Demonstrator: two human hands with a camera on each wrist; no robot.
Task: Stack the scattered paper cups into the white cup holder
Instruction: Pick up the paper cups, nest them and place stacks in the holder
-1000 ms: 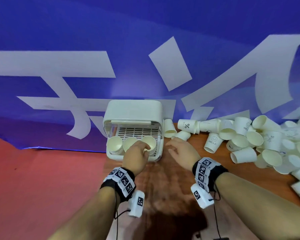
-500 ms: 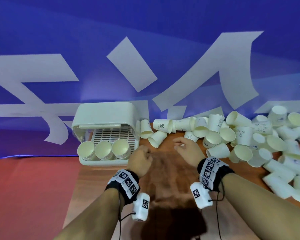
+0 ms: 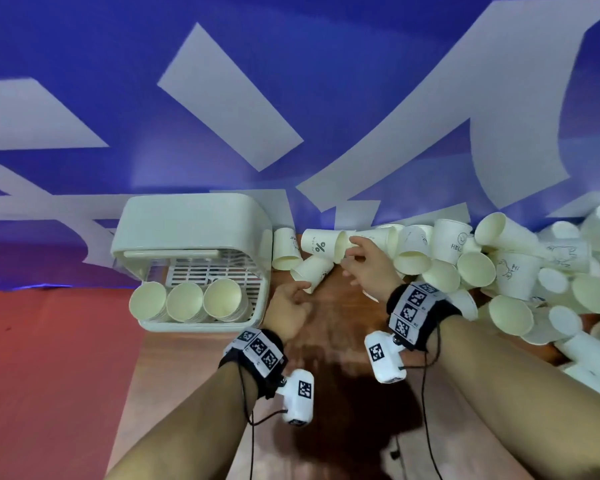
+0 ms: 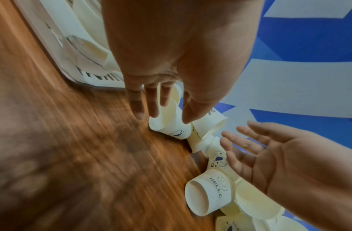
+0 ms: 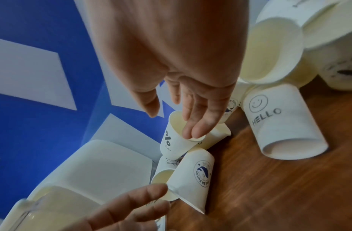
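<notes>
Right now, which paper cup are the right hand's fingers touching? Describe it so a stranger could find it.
Start at the white plastic cup holder; loose cups lie just right of it. The right hand touches the rim of a white paper cup on its side, the only one there printed with a black percent sign.

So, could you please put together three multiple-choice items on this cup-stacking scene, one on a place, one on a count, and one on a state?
1. Where does the white cup holder stand relative to the pile of loose cups?
A. To its left
B. To its right
C. On top of it

2. How many stacks of cups lie in the holder?
A. One
B. Three
C. Five

3. What is the right hand doing?
A. Resting flat on the table
B. Gripping the holder's lid
C. Touching the rim of the cup printed with a percent sign

Answers: 1 A, the head view shows the holder left of the pile. 2 B, three open mouths sit side by side in it. 3 C, the right wrist view shows its fingertips on that cup's rim.
</notes>
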